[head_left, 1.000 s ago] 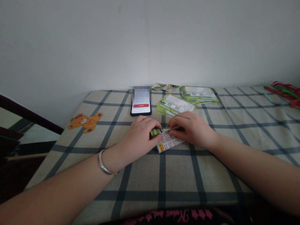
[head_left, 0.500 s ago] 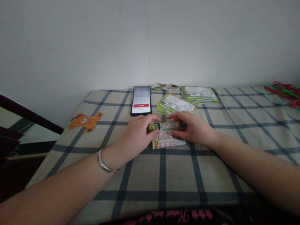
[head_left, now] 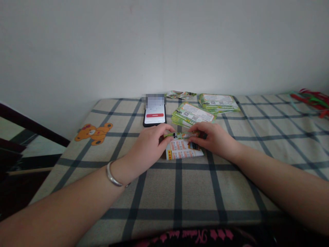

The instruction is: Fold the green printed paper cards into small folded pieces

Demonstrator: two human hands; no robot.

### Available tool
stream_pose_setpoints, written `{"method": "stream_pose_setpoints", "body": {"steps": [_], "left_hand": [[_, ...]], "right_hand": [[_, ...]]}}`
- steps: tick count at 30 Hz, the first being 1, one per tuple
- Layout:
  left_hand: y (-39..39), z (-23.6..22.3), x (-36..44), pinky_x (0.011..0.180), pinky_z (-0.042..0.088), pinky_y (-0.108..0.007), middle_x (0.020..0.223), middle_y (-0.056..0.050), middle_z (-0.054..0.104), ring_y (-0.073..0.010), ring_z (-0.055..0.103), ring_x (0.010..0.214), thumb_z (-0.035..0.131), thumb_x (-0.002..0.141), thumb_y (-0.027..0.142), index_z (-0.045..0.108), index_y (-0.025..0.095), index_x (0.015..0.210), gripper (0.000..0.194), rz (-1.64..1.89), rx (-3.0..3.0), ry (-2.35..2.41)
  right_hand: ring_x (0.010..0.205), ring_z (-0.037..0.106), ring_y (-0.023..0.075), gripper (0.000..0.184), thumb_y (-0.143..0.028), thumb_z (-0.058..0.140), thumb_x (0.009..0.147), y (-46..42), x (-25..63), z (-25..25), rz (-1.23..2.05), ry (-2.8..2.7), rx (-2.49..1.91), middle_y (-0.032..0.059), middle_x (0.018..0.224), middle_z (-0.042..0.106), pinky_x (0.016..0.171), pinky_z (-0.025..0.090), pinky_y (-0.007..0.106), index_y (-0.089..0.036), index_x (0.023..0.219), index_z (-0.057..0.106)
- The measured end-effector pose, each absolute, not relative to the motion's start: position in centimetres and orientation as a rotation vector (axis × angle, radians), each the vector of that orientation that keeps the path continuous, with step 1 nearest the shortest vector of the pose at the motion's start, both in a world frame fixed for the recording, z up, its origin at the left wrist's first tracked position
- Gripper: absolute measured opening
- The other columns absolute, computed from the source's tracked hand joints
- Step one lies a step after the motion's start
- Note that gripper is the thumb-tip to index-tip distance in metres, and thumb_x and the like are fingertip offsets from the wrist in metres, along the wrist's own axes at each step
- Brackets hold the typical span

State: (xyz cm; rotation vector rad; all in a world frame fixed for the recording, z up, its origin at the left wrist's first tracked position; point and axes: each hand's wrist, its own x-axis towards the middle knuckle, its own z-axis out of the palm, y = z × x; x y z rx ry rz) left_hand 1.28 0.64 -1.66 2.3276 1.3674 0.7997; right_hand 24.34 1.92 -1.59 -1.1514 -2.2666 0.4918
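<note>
A printed leaflet (head_left: 181, 151), white with orange blocks and a green strip folded over along its far edge, lies on the checked tablecloth between my hands. At the left end of the fold, my left hand (head_left: 154, 139) pinches the paper between thumb and fingers. My right hand (head_left: 212, 137) grips the fold's right end the same way. The leaflet's near part slopes down towards me, showing its printed face. Just beyond my hands is a fanned stack of green leaflets (head_left: 194, 114). A silver bangle (head_left: 113, 174) circles my left wrist.
A phone (head_left: 154, 116) with a lit screen lies behind my left hand. Another leaflet stack (head_left: 218, 102) and some folded leaflets (head_left: 181, 94) are near the wall. Red and green cords (head_left: 313, 101) lie far right. A bear picture (head_left: 94, 133) decorates the cloth (head_left: 154, 192).
My right thumb and fingers have shifted slightly along the fold, exposing a dark printed patch. The folded strip looks narrower, and the leaflet's near edge has risen a little.
</note>
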Motion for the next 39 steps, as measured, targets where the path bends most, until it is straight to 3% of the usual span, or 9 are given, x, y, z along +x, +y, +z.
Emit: {"method": "stream_pose_setpoints", "body": {"steps": [9, 13, 17, 22, 31, 39], "left_hand": [[0.8, -2.4, 1.0, 0.076, 0.051, -0.034, 0.097, -0.002, 0.067, -0.0182, 0.063, 0.084, 0.063, 0.084, 0.028, 0.056, 0.023, 0.113, 0.029, 0.775, 2.308, 1.368], [0.9, -2.5, 1.0, 0.073, 0.050, -0.033, 0.098, -0.001, 0.067, -0.0177, 0.064, 0.083, 0.061, 0.085, 0.023, 0.056, 0.024, 0.112, 0.028, 0.788, 2.232, 1.362], [0.9, -2.1, 0.9, 0.064, 0.048, -0.029, 0.083, 0.001, 0.064, -0.0156, 0.062, 0.073, 0.058, 0.086, 0.021, 0.054, 0.024, 0.115, 0.030, 0.788, 2.189, 1.361], [0.8, -1.8, 1.0, 0.064, 0.045, -0.028, 0.079, 0.001, 0.061, -0.0161, 0.061, 0.075, 0.055, 0.087, 0.021, 0.057, 0.024, 0.112, 0.025, 0.802, 2.242, 1.370], [0.8, -1.9, 0.9, 0.066, 0.046, -0.030, 0.081, 0.001, 0.064, -0.0167, 0.063, 0.075, 0.055, 0.089, 0.023, 0.058, 0.024, 0.110, 0.022, 0.814, 2.267, 1.386], [0.8, -2.2, 0.8, 0.066, 0.050, -0.029, 0.092, 0.001, 0.069, -0.0157, 0.067, 0.078, 0.054, 0.090, 0.024, 0.058, 0.023, 0.108, 0.019, 0.838, 2.160, 1.341]], "right_hand": [[0.060, 0.052, 0.0119, 0.013, -0.031, 0.063, 0.083, 2.0, 24.5, -1.6, 0.504, -2.143, -1.245, 0.0006, 0.071, 0.063, 0.054, 0.040, 0.025, -0.018, 0.085, 0.065], [0.061, 0.051, 0.0120, 0.021, -0.033, 0.063, 0.082, 2.0, 24.7, -1.7, 0.496, -2.148, -1.207, -0.0004, 0.073, 0.059, 0.053, 0.041, 0.025, -0.019, 0.098, 0.060], [0.065, 0.052, 0.0123, 0.036, -0.032, 0.069, 0.077, 2.0, 24.7, -1.9, 0.526, -2.160, -1.150, -0.0014, 0.077, 0.057, 0.056, 0.044, 0.025, -0.021, 0.106, 0.050], [0.065, 0.053, 0.0122, 0.032, -0.034, 0.070, 0.077, 1.9, 24.8, -1.8, 0.510, -2.171, -1.180, 0.0000, 0.081, 0.058, 0.056, 0.045, 0.025, -0.021, 0.097, 0.049], [0.059, 0.051, 0.0112, 0.033, -0.031, 0.070, 0.076, 2.2, 24.9, -2.2, 0.574, -2.156, -1.207, -0.0041, 0.071, 0.054, 0.051, 0.040, 0.024, -0.022, 0.099, 0.049], [0.057, 0.048, 0.0106, 0.025, -0.029, 0.069, 0.077, 2.4, 24.8, -2.6, 0.695, -2.038, -1.144, -0.0055, 0.066, 0.050, 0.050, 0.039, 0.024, -0.021, 0.094, 0.051]]}}
